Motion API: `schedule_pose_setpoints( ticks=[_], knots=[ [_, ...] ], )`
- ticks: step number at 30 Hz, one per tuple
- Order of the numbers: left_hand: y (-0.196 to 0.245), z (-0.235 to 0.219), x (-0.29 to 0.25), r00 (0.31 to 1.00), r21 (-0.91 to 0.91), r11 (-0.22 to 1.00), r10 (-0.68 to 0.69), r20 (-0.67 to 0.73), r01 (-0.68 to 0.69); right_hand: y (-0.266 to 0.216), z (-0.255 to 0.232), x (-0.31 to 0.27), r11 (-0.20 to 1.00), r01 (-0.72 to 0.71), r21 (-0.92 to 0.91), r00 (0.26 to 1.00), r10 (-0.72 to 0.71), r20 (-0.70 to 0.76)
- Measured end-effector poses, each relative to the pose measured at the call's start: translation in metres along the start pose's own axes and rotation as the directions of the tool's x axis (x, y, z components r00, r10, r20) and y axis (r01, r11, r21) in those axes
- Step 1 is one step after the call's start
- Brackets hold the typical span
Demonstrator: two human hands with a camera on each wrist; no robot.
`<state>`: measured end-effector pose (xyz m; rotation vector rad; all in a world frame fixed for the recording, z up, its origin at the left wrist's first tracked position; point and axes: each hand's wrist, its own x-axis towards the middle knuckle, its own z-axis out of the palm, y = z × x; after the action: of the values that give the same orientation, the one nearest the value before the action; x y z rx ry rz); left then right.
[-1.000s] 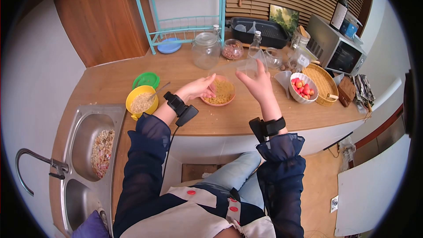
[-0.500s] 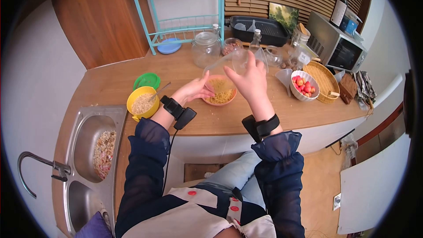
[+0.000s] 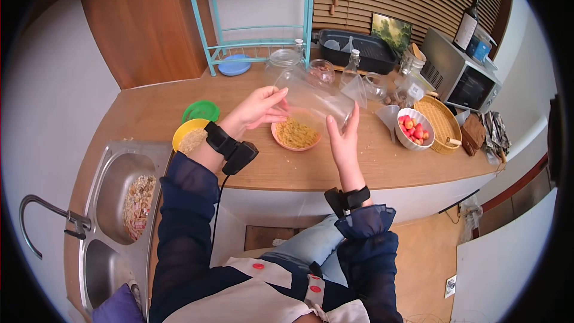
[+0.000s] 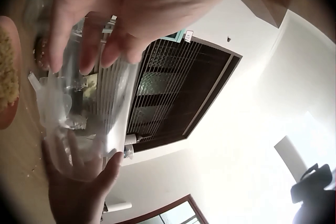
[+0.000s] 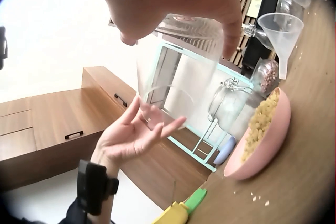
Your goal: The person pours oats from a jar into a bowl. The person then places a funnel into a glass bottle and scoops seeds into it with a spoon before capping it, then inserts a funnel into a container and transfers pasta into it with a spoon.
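Observation:
A clear, see-through container (image 3: pixel 314 97) is held tilted in the air above the counter, between both hands. My left hand (image 3: pixel 260 107) has its fingers and thumb round one end, and my right hand (image 3: pixel 345 143) grips the other end, thumb and fingers apart on its sides. The right wrist view shows the clear container (image 5: pixel 178 71) spanning from the right hand (image 5: pixel 173 3) to the left hand (image 5: pixel 131 137). Below it on the counter sits a pink bowl (image 3: pixel 299 145) of small yellow pieces (image 5: pixel 261 124).
A yellow bowl (image 3: pixel 192 136) of oats and a green lid (image 3: pixel 201 111) stand left, beside the sink (image 3: pixel 122 161). Behind are a glass jar (image 3: pixel 282 60), bottle (image 3: pixel 350 69) and black pan (image 3: pixel 359 48). Right are a clear funnel (image 3: pixel 388 118), white bowl (image 3: pixel 415 130) of red fruit and wicker tray (image 3: pixel 439 121).
The right hand has moved down and toward the body, and the left hand slightly up. The clear container has turned, so its right end now points lower.

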<state>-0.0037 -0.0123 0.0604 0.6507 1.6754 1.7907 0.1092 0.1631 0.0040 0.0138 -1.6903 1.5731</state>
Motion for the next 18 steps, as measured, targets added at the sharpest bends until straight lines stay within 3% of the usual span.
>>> schedule_pose_setpoints(
  ticks=[1, 3, 4, 7, 11, 13, 15, 16, 18],
  knots=[
    [0.002, -0.002, -0.002, 1.000, -0.001, 1.000, 0.004, -0.009, -0.004, 0.004, 0.000, -0.006, 1.000, 0.002, 0.005, 1.000, -0.002, 0.009],
    [0.011, -0.007, -0.007, 0.994, 0.160, 0.985, 0.072, -0.082, -0.058, 0.015, -0.004, -0.022, 0.988, -0.152, -0.017, 0.985, 0.153, 0.079],
    [0.016, -0.012, -0.010, 0.993, 0.162, 0.985, 0.080, -0.089, -0.065, 0.018, -0.008, -0.034, 0.982, -0.141, -0.124, 0.985, 0.151, 0.078],
    [0.039, -0.040, -0.020, 0.962, 0.412, 0.904, 0.206, -0.181, -0.116, 0.040, -0.024, -0.070, 0.910, -0.013, -0.415, 1.000, 0.021, 0.017],
    [0.068, -0.091, -0.015, 0.881, 0.638, 0.764, 0.363, -0.302, -0.096, 0.061, -0.034, -0.084, 0.777, 0.062, -0.627, 0.998, -0.061, 0.023],
    [0.071, -0.118, 0.000, 0.863, 0.700, 0.707, 0.414, -0.291, -0.103, 0.056, -0.027, -0.084, 0.682, 0.191, -0.706, 0.980, -0.099, 0.170],
    [0.071, -0.133, 0.014, 0.840, 0.901, 0.428, 0.462, -0.286, 0.071, 0.056, -0.022, -0.085, 0.633, 0.227, -0.740, 0.973, -0.122, 0.194],
    [0.067, -0.135, 0.024, 0.839, 0.899, 0.433, 0.464, -0.285, 0.066, 0.056, -0.020, -0.085, 0.588, 0.272, -0.762, 0.961, -0.135, 0.239],
    [0.051, -0.146, 0.041, 0.805, 0.977, 0.167, 0.556, -0.207, 0.135, 0.056, -0.021, -0.083, 0.554, 0.301, -0.776, 0.953, -0.171, 0.249]
  ],
)
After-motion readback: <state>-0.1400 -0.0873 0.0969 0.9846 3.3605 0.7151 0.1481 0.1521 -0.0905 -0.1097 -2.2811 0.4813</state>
